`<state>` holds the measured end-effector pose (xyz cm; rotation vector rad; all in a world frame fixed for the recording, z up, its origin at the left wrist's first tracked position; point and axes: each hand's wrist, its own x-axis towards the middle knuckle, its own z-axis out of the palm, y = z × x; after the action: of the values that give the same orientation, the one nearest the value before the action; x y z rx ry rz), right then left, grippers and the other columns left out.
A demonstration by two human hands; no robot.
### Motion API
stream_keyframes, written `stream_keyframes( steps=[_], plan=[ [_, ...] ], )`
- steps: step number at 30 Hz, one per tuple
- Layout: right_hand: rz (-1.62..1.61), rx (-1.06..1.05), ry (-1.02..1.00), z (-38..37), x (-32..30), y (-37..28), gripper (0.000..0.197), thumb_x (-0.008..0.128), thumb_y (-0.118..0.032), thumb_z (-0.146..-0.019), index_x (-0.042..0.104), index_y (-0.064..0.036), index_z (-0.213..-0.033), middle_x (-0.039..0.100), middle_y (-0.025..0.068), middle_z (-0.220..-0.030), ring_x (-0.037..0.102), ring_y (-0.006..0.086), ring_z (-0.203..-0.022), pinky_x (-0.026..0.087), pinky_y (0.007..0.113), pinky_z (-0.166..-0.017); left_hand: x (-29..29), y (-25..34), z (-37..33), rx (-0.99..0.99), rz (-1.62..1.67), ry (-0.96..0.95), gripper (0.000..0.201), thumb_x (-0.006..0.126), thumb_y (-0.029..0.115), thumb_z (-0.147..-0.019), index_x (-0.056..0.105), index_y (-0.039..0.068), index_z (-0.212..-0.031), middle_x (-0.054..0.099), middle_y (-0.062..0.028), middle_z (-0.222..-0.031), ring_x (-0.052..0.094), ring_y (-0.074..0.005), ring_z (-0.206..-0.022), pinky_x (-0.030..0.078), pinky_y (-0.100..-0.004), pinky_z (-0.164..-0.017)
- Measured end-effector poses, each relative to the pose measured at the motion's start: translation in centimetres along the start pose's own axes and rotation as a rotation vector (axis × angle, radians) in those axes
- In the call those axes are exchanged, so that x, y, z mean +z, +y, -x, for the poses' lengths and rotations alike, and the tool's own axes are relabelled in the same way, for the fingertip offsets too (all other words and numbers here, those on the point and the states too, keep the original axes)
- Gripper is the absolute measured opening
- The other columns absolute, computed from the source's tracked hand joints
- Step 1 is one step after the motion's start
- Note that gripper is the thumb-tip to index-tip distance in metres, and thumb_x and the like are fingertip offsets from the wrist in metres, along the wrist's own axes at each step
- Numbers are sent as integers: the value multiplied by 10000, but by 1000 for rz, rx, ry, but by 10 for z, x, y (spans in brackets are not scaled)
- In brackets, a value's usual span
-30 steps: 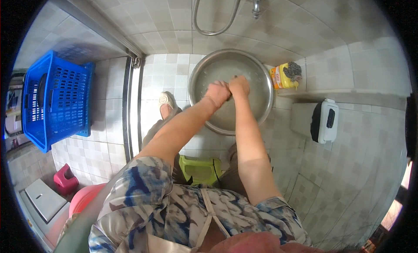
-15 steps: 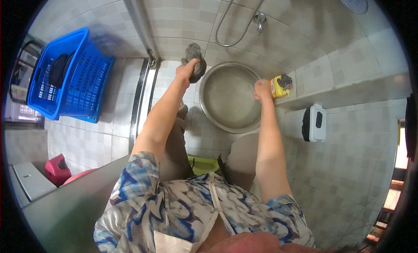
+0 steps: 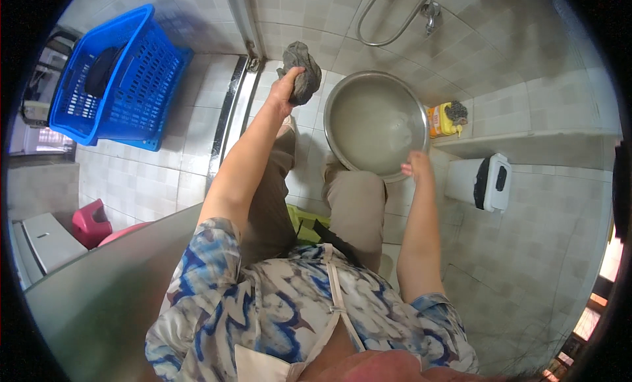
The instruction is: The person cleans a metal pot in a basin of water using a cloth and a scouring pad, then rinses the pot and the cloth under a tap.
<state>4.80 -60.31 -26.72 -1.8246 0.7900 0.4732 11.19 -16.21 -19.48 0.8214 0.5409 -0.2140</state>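
My left hand is closed around a bunched, dark grey cloth, held up to the left of a wide metal basin. Cloudy greyish water fills much of the basin, with a paler patch on its surface at the right. By the basin's near right rim is my right hand. Its fingers are loosely bent and apart, and nothing shows in them. A yellow container stands just beyond the basin's right side, with a dark grey mesh scourer on top.
On the left is a blue plastic basket with a dark item inside. A white bin with a black band stands at right. Above the basin hang a shower hose and a wall tap. A pink stool is at far left.
My right hand has drawn back from the basin's right side near the yellow container to its near right rim. My left hand still grips the cloth. The whole view has shifted slightly.
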Motion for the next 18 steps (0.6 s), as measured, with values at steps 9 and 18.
stream_keyframes(
  steps=[9,18],
  plan=[
    [-633,442,-40,0,94,174,599,517,-395,-905,354,-2,-1327,381,169,-1369,412,326,-1224,378,528,-977,18,-14,-1,-57,-48,87,486,705,303,-712,550,10,-1066,617,-106,-943,622,-229,-784,524,-345,-661],
    [-994,404,312,-37,109,180,326,446,-210,-939,427,18,-1171,525,192,-1103,571,376,-914,514,540,-752,133,-76,43,-181,-65,-29,481,617,317,-794,506,38,-1169,595,-109,-1094,588,-227,-953,483,-356,-818]
  ],
)
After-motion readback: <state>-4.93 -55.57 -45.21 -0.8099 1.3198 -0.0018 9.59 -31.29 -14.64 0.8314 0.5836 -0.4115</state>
